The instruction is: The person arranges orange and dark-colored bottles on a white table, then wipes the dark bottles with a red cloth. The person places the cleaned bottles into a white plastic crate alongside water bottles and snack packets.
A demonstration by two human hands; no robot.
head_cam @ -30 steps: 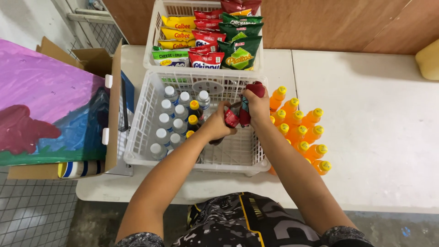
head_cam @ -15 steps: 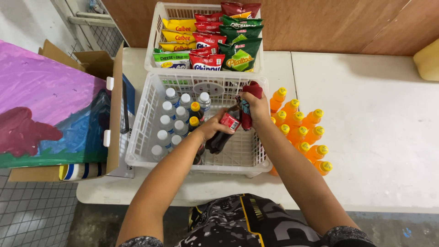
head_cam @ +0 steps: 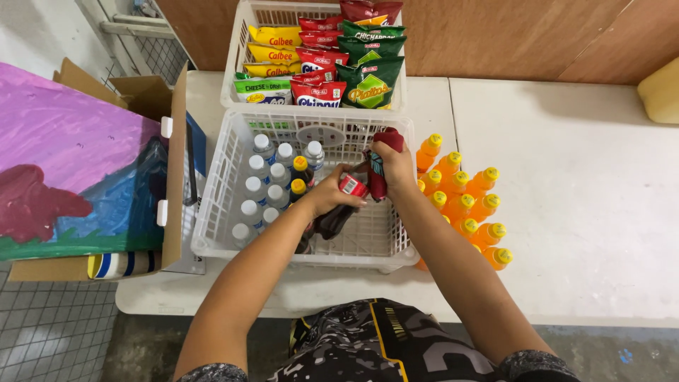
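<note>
Hands are both working inside the white basket (head_cam: 212, 212) on the table (head_cam: 566, 177). Left hand (head_cam: 329, 192) is gripping a dark cola bottle (head_cam: 338, 209) with a red label, fingers wrapped around its upper part, the bottle tilting down toward the basket floor. Right hand (head_cam: 395, 166) is clenching a dark red bottle (head_cam: 380, 166), holding it upright near the basket's right wall, just beside the cola. Clear bottles (head_cam: 262, 187) with white caps are sitting in rows on the basket's left side, a couple of yellow-capped ones next to them. Orange bottles (head_cam: 467, 205) are standing on the table just right of the basket. Snack bags (head_cam: 318, 60) are filling a second basket behind it.
</note>
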